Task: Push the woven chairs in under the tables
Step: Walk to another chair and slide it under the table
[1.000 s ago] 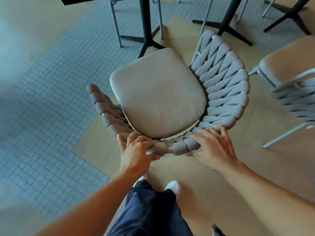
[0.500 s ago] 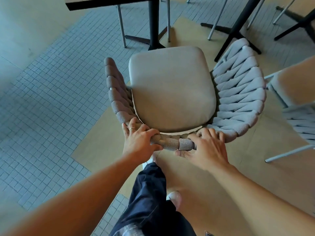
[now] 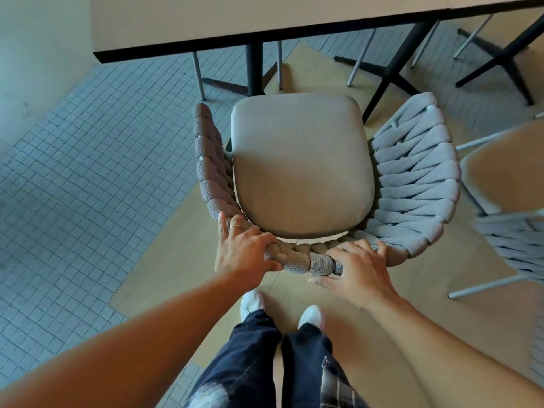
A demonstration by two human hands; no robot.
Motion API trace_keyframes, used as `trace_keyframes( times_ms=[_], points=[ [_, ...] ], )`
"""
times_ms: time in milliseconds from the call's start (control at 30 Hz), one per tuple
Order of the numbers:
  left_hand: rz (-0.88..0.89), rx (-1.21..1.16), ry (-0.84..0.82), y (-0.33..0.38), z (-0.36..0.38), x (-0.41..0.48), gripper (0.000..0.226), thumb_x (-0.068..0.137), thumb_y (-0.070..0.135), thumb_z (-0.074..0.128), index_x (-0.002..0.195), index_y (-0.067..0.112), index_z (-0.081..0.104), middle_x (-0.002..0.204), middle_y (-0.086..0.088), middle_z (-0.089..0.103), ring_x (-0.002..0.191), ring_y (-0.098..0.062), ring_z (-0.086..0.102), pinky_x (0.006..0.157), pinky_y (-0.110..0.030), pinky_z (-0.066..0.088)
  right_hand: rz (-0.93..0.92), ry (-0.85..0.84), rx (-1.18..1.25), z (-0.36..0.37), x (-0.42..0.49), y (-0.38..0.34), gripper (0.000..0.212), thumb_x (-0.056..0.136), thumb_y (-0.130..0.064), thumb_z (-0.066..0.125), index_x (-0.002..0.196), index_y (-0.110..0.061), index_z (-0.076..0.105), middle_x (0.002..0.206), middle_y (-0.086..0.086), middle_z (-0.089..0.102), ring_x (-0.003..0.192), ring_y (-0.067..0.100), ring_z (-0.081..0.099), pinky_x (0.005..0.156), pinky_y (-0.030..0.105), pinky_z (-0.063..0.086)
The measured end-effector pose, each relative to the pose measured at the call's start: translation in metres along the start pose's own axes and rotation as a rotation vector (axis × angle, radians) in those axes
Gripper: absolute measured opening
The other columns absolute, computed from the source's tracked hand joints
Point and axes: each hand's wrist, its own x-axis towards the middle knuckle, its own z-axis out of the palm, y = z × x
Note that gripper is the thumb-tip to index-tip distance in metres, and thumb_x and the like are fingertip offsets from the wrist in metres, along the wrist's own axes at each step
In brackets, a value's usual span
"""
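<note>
A woven chair [image 3: 412, 178] with a grey rope back and a beige seat cushion [image 3: 300, 163] stands in front of me, its seat facing a beige table [image 3: 265, 16] with a black edge and a black pedestal leg. The cushion's front edge is just short of the table's edge. My left hand [image 3: 244, 254] grips the top rail of the backrest at its left. My right hand [image 3: 356, 269] holds the same rail at its right, fingers curled over it.
A second woven chair [image 3: 512, 201] stands close on the right. Black cross bases [image 3: 391, 75] of more tables and thin metal chair legs [image 3: 198, 78] sit beyond. Grey mosaic tiles [image 3: 88, 160] cover the floor on the left. My legs and white shoes are below.
The chair has turned to face the table squarely and moved forward toward it. I have stepped forward; both hands stay on the back rail.
</note>
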Motion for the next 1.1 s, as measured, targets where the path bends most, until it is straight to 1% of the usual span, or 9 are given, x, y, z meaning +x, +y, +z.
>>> trace_keyframes(
  times_ms=[67,167,300,400,600,700,800,933,1100],
  points=[
    [0.001,-0.019,0.011,0.001,-0.003,0.010,0.059,0.073,0.073,0.058,0.124,0.045,0.055,0.123,0.016,0.056,0.138,-0.031,0.020,0.115,-0.058,-0.010,-0.014,0.027,0.015,0.000,0.007,0.007,0.061,0.057,-0.085,0.050,0.090,-0.037,0.070,0.094,-0.014,0.067,0.097,0.020,0.058,0.104,0.055,0.022],
    [-0.008,-0.052,0.025,0.007,-0.005,0.021,0.057,0.071,0.072,0.060,0.121,0.045,0.057,0.122,0.017,0.057,0.138,-0.032,0.019,0.115,-0.058,-0.008,-0.039,0.056,0.017,0.000,0.016,0.020,0.056,0.059,-0.080,0.056,0.091,-0.036,0.070,0.093,-0.016,0.067,0.095,0.019,0.057,0.106,0.057,0.021],
    [-0.042,-0.093,0.041,0.025,-0.008,0.037,0.056,0.070,0.072,0.062,0.119,0.045,0.060,0.119,0.018,0.058,0.137,-0.031,0.020,0.115,-0.056,-0.009,-0.077,0.070,0.009,-0.007,0.032,0.044,0.056,0.059,-0.080,0.058,0.090,-0.035,0.070,0.092,-0.016,0.067,0.094,0.019,0.058,0.107,0.059,0.021],
    [-0.064,-0.107,0.082,0.043,-0.011,0.054,0.056,0.068,0.074,0.060,0.116,0.046,0.062,0.112,0.018,0.059,0.132,-0.029,0.026,0.115,-0.055,-0.005,-0.106,0.061,0.020,-0.016,0.051,0.068,0.057,0.059,-0.080,0.063,0.094,-0.035,0.070,0.095,-0.015,0.068,0.093,0.020,0.059,0.108,0.059,0.021],
    [-0.141,-0.136,0.089,0.080,-0.019,0.091,0.058,0.070,0.074,0.060,0.122,0.049,0.057,0.122,0.018,0.057,0.135,-0.028,0.023,0.115,-0.055,-0.006,-0.168,0.002,-0.029,-0.037,0.092,0.116,0.052,0.059,-0.077,0.069,0.095,-0.039,0.070,0.097,-0.017,0.068,0.098,0.017,0.058,0.109,0.058,0.019],
    [-0.179,-0.138,0.093,0.092,-0.025,0.109,0.057,0.071,0.075,0.059,0.122,0.050,0.057,0.124,0.019,0.057,0.134,-0.028,0.023,0.115,-0.056,-0.003,-0.184,-0.012,-0.024,-0.046,0.113,0.133,0.053,0.059,-0.080,0.065,0.094,-0.039,0.070,0.096,-0.016,0.068,0.098,0.017,0.057,0.109,0.057,0.018],
    [-0.213,-0.164,0.111,0.106,-0.029,0.126,0.058,0.070,0.074,0.060,0.122,0.051,0.057,0.124,0.020,0.057,0.133,-0.028,0.024,0.115,-0.056,0.001,-0.209,-0.015,-0.007,-0.054,0.129,0.150,0.052,0.059,-0.077,0.066,0.094,-0.038,0.071,0.094,-0.015,0.069,0.099,0.019,0.058,0.110,0.057,0.017],
    [-0.248,-0.195,0.127,0.129,-0.033,0.140,0.057,0.070,0.073,0.062,0.123,0.051,0.057,0.124,0.019,0.058,0.133,-0.028,0.024,0.115,-0.054,-0.002,-0.246,-0.024,0.013,-0.063,0.147,0.178,0.062,0.057,-0.083,0.058,0.096,-0.037,0.073,0.096,-0.013,0.071,0.100,0.019,0.059,0.110,0.055,0.014],
    [-0.302,-0.190,0.079,0.156,-0.038,0.161,0.059,0.071,0.074,0.058,0.125,0.050,0.056,0.123,0.017,0.058,0.134,-0.029,0.022,0.115,-0.054,-0.006,-0.269,-0.062,0.008,-0.076,0.168,0.206,0.071,0.055,-0.088,0.050,0.100,-0.037,0.072,0.101,-0.015,0.070,0.105,0.017,0.058,0.112,0.055,0.013]
  ],
)
